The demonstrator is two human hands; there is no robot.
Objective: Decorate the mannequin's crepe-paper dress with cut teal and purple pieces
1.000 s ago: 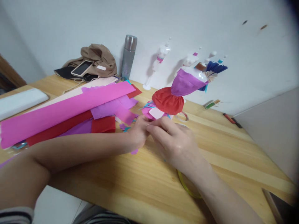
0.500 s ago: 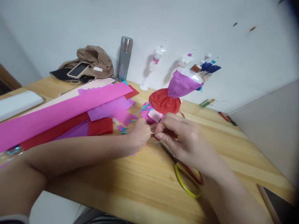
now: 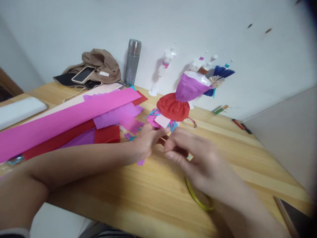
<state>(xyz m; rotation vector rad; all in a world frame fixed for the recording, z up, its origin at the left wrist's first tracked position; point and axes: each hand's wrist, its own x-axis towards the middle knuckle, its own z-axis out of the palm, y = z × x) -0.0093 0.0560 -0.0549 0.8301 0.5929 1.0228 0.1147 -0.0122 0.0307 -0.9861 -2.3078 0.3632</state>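
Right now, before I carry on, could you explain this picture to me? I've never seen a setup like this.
There is no machine: these are a person's bare hands, seen by one camera worn on the head, looking forward and down. On the wooden table lie a bright pink strip and a phone by brown cloth. A grey bottle stands behind. The left hand is by the base of a figure in a purple top and red skirt. The right hand is blurred; I cannot tell what either holds.
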